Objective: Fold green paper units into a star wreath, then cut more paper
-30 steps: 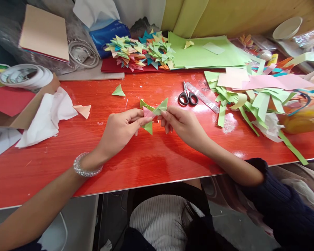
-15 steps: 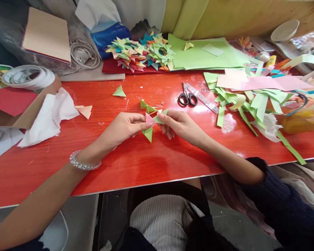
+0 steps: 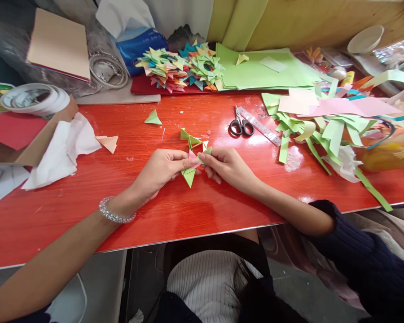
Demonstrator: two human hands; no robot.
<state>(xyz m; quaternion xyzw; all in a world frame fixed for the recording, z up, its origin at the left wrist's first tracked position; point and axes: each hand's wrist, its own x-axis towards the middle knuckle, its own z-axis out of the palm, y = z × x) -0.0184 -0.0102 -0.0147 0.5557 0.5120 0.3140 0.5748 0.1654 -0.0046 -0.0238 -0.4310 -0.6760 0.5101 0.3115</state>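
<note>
Between my hands is a small chain of folded paper pieces, green with a pink one among them, held just above the red table. My left hand pinches its pink and green part between thumb and fingers. From the other side, my right hand has thumb and forefinger closed on a light green folded piece where it meets the rest. My fingers hide the joint itself. A loose green folded triangle lies beyond my left hand, and peach folded triangles lie to the left.
Black-handled scissors and a clear ruler lie right of centre. Green and pink paper strips pile up at the right. Finished folded-paper rings and green sheets line the back. White tape rolls sit at the left.
Both hands have shifted slightly toward the table's front edge with the folded paper. My right fingers have moved a little left, closer to my left fingertips.
</note>
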